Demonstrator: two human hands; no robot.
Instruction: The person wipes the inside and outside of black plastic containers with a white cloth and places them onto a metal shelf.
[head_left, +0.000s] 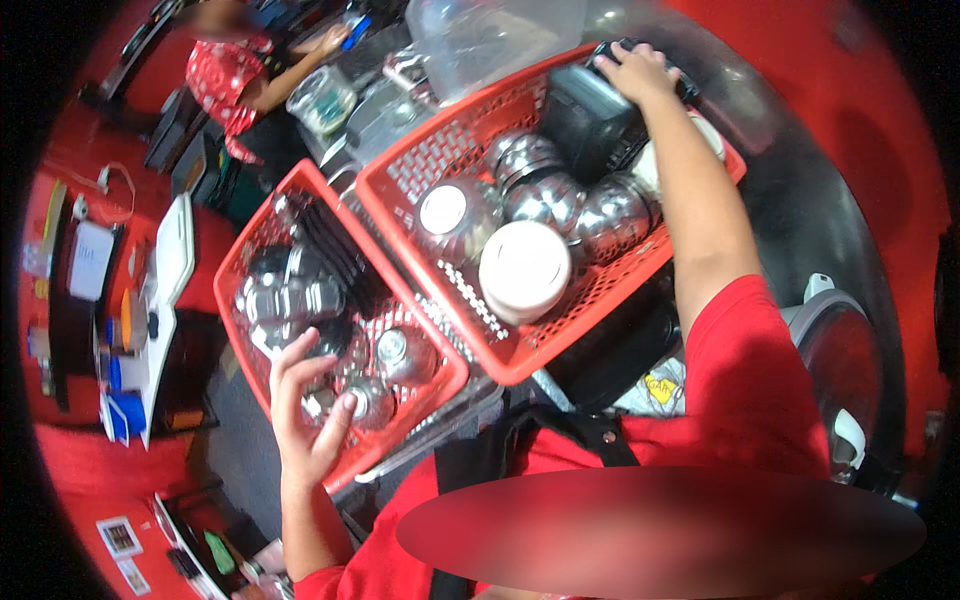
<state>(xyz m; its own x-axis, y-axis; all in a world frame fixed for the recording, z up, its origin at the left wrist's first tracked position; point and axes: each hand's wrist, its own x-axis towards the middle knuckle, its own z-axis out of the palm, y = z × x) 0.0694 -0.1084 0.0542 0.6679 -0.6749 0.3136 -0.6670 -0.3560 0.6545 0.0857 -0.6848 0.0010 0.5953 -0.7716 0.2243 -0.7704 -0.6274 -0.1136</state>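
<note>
My right hand (639, 73) reaches over the far right corner of a larger red plastic basket (455, 112), its fingers on a black item (682, 84); whether they grip it is hard to tell. That basket holds a black container (589, 109), several shiny metal vessels (544, 199), a clear jar with a white lid (442, 210) and a round white container (524, 271). Above the near end of a smaller red basket (240, 360), my left hand (309, 405) is raised with fingers apart and nothing in it. Inside are black trays (337, 240), metal pieces (292, 300) and small glass jars (405, 356).
A person in a red patterned shirt (225, 79) stands at the upper left, holding a blue item (356, 34). Beyond the larger basket is a translucent plastic tub (495, 45). A round-lidded appliance (840, 367) stands at right, a white shelf (161, 337) at left.
</note>
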